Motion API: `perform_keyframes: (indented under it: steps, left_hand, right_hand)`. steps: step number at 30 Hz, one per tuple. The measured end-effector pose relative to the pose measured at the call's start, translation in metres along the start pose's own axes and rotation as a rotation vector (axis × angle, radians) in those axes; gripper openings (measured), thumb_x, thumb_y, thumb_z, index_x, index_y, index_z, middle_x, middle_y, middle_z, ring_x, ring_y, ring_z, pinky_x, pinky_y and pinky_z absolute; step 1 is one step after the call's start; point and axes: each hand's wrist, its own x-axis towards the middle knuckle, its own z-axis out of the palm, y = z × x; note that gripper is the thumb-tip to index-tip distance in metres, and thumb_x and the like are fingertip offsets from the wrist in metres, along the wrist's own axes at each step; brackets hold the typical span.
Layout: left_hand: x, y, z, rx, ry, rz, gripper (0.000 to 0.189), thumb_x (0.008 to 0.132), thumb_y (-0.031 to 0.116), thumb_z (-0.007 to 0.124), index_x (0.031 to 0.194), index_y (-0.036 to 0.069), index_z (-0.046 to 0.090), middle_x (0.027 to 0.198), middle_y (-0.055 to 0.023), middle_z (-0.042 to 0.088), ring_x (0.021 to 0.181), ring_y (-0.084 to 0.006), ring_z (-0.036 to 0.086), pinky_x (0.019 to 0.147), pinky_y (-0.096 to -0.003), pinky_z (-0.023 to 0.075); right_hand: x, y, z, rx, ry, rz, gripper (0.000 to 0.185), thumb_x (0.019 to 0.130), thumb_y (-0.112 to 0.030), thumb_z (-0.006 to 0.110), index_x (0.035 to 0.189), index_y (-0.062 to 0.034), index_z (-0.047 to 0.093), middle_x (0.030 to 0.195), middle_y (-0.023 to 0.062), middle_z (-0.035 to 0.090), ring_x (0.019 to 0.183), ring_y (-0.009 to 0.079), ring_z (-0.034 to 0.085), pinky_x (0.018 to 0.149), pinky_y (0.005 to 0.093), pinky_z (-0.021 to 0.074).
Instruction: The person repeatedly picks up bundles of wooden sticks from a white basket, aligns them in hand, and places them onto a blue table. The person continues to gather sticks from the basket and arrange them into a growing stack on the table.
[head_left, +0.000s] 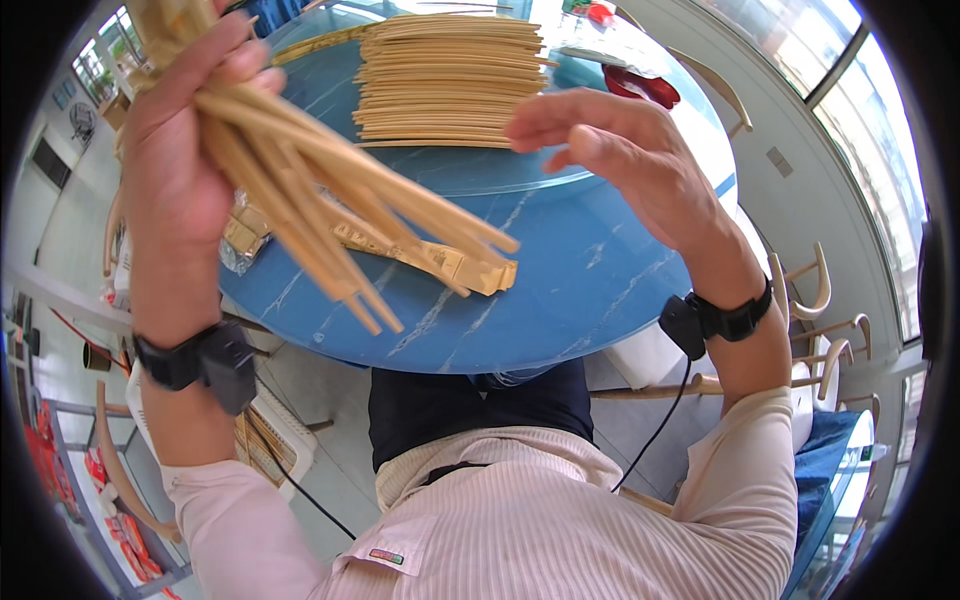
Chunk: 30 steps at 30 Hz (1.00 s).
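My left hand (176, 150) is closed around a bundle of wooden chopsticks (330, 202), raised over the table's left side, with the lower ends fanned out to the right. My right hand (607, 146) holds nothing; its fingers are apart, near the right edge of a broad stack of chopsticks (450, 82) laid side by side on the glass turntable (480, 180). Below the fanned bundle, a printed yellow paper wrapper (480, 268) lies on the blue marbled table (585, 300), partly hidden by the chopsticks.
A small clear plastic packet with tan contents (246, 229) lies by my left wrist. At the back right are a red bowl (641, 86) and a plastic bag (615, 56). A yellow strip (322, 45) reaches left from the stack. Wooden chairs (810, 285) stand around the table.
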Motion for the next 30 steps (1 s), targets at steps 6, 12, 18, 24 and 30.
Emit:
perform_keyframes:
  steps: [6,12,18,24,30]
  left_hand:
    - [0.034,-0.084,0.105,-0.001,-0.119,0.081,0.044,0.09,0.001,0.075,0.13,0.001,0.057,0.087,-0.0036,0.062,0.074,-0.0128,0.062,0.065,-0.0282,0.0531]
    - [0.047,-0.119,0.121,-0.117,-0.208,0.191,0.052,0.084,0.0,0.08,0.131,-0.002,0.057,0.086,-0.0044,0.065,0.066,-0.0119,0.064,0.057,-0.0268,0.0548]
    - [0.05,-0.127,0.115,0.179,-0.164,0.091,0.058,0.078,-0.001,0.081,0.132,-0.002,0.059,0.082,-0.0022,0.067,0.068,-0.0084,0.064,0.06,-0.0232,0.0552]
    - [0.043,-0.153,0.1,0.319,-0.183,0.033,0.058,0.075,0.0,0.084,0.128,0.001,0.06,0.085,-0.0006,0.066,0.078,-0.0084,0.065,0.071,-0.0238,0.0561]
    - [0.044,-0.152,0.103,0.261,-0.22,0.084,0.07,0.073,0.001,0.086,0.135,0.004,0.055,0.095,-0.0025,0.068,0.083,-0.0076,0.065,0.074,-0.0247,0.0563]
  right_hand:
    - [0.023,-0.028,0.029,0.038,-0.07,0.061,0.072,0.074,-0.043,0.093,0.118,0.005,0.062,0.099,0.0148,0.071,0.09,0.0226,0.069,0.082,0.0324,0.0546]
    - [0.03,0.0,0.04,0.244,0.095,0.181,0.035,0.076,-0.011,0.084,0.103,0.0032,0.067,0.085,0.0067,0.071,0.077,0.0137,0.067,0.069,0.0287,0.0555]
    - [0.034,0.038,0.055,0.421,0.225,0.171,0.035,0.076,-0.005,0.081,0.107,0.0015,0.068,0.09,0.005,0.073,0.084,0.0118,0.067,0.073,0.0295,0.0561]
    - [0.033,0.068,0.075,0.515,0.308,0.008,0.065,0.077,-0.001,0.079,0.137,-0.001,0.053,0.112,0.0066,0.068,0.105,0.013,0.063,0.088,0.0313,0.0542]
    - [0.029,0.066,0.065,0.547,0.237,-0.007,0.08,0.077,0.002,0.078,0.148,-0.0026,0.04,0.119,0.0055,0.063,0.108,0.0139,0.06,0.091,0.0309,0.0528]
